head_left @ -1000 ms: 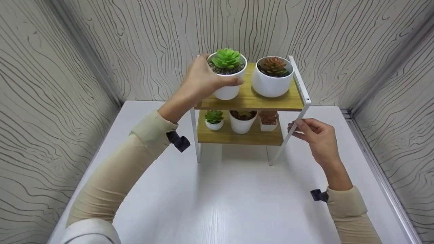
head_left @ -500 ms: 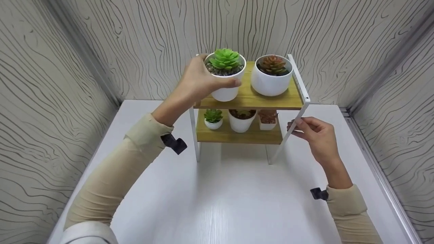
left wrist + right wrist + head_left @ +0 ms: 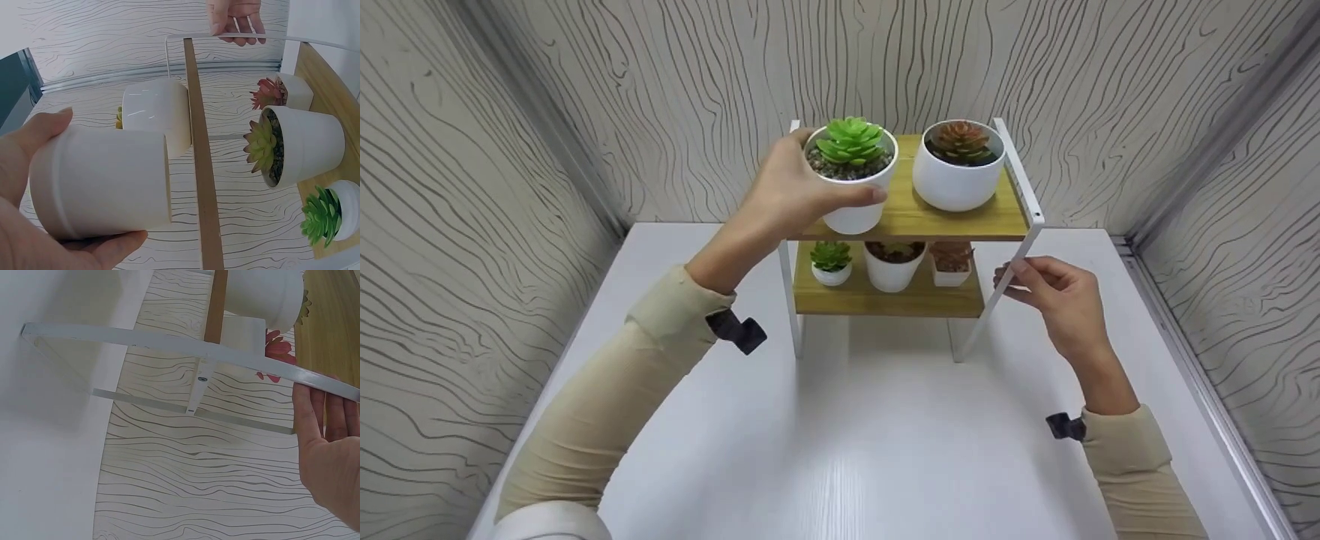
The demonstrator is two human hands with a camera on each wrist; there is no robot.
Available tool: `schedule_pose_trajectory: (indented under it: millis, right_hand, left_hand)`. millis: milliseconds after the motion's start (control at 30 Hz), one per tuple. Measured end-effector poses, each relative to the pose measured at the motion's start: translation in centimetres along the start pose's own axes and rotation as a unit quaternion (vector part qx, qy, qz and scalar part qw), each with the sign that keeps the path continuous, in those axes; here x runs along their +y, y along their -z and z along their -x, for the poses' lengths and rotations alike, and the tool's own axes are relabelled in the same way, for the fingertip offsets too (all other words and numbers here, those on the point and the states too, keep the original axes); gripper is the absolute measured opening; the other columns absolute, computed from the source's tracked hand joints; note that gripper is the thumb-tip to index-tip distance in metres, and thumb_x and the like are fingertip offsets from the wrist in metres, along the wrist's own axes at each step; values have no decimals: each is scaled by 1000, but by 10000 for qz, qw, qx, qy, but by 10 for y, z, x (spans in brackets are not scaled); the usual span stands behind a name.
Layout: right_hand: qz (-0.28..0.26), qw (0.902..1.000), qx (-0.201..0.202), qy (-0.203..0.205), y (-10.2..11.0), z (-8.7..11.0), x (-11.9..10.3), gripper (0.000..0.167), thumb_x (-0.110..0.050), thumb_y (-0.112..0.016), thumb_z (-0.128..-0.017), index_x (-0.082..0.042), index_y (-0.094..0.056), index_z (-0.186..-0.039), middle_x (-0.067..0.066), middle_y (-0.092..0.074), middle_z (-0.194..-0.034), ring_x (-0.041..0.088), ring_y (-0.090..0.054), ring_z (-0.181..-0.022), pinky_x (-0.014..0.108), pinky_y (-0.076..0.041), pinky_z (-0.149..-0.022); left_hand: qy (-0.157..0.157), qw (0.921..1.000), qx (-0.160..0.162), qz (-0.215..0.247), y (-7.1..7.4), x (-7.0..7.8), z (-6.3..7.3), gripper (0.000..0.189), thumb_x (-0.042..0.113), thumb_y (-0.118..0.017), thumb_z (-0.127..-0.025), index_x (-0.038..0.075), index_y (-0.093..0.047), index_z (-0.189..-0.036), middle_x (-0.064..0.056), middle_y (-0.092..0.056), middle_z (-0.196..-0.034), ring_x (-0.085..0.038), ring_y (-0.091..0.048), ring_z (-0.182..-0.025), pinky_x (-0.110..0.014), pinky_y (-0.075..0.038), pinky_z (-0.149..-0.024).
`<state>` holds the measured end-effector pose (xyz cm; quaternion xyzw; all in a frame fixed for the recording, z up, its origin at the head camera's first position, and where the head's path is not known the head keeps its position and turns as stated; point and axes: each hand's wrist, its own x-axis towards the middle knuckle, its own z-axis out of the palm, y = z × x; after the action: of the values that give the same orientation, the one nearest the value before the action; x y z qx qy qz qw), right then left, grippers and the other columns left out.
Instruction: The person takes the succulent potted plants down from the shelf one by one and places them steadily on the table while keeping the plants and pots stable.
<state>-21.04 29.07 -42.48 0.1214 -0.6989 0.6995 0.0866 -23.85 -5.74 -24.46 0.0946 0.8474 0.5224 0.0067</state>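
Note:
My left hand point(image 3: 787, 191) grips a white pot point(image 3: 107, 183) holding a bright green succulent point(image 3: 851, 141), thumb along the front and fingers round the back. In the left wrist view a gap shows between the pot's base and the edge of the upper board point(image 3: 202, 169). Beside it on that board stands a rounder white pot point(image 3: 958, 180) with a reddish-brown succulent point(image 3: 960, 141). My right hand point(image 3: 1057, 296) pinches the right front leg point(image 3: 247, 360) of the white-framed two-tier shelf point(image 3: 885, 304).
On the lower board sit a small green succulent point(image 3: 831, 256), a taller white pot point(image 3: 892, 271) in the middle and a square pot with a red plant point(image 3: 952, 266). The shelf stands on a white table point(image 3: 840, 450). Wood-patterned panels point(image 3: 720, 90) enclose the back and sides.
The left hand and the pot it holds have shifted a little left and toward the front of the shelf. My right hand stays on the leg.

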Motion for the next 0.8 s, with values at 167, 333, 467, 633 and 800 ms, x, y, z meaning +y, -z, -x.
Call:
schedule_pose_trajectory:
  millis: [167, 333, 467, 633, 800]
  right_hand:
    - [42, 10000, 28, -26, -1, 0, 1, 35, -15, -62, -94, 16, -60, -111, 8, -74, -98, 17, -72, -98, 31, -58, -86]
    - [89, 9999, 57, -70, -1, 0, 1, 36, -16, -62, -94, 15, -60, -112, 6, -74, -99, 17, -72, -99, 31, -57, -87]
    - [81, 9999, 58, -67, 0, 1, 1, 36, -15, -62, -94, 15, -59, -113, 7, -74, -99, 16, -72, -98, 31, -57, -87]
    - [68, 9999, 56, -73, -1, 1, 0, 37, -16, -62, -94, 16, -59, -113, 8, -74, -98, 17, -72, -98, 31, -57, -86]
    - [158, 9998, 78, -116, -1, 1, 1, 38, -18, -62, -94, 14, -60, -113, 7, -74, -99, 16, -72, -98, 30, -57, -87]
  left_hand:
    - [-13, 9999, -10, -115, -1, 1, 5, 95, 43, -93, -55, 14, -48, -134, 3, -62, -122, -6, -59, -112, -23, -48, -102]
    - [-56, 10000, -58, -34, -4, 4, 9, 96, 40, -94, -55, 13, -47, -134, 2, -62, -122, -7, -59, -112, -24, -50, -99]
    - [-133, 9999, -94, 23, -4, 4, 13, 98, 41, -94, -55, 14, -46, -136, 4, -61, -124, -6, -58, -113, -23, -50, -99]
    - [-189, 9997, -80, -117, -4, 2, 17, 99, 44, -93, -54, 15, -46, -137, 5, -60, -126, -5, -57, -114, -23, -48, -101]
    - [-264, 9995, -117, -161, -6, 0, 22, 96, 44, -93, -55, 18, -47, -135, 8, -61, -124, -3, -57, -113, -22, -47, -101]
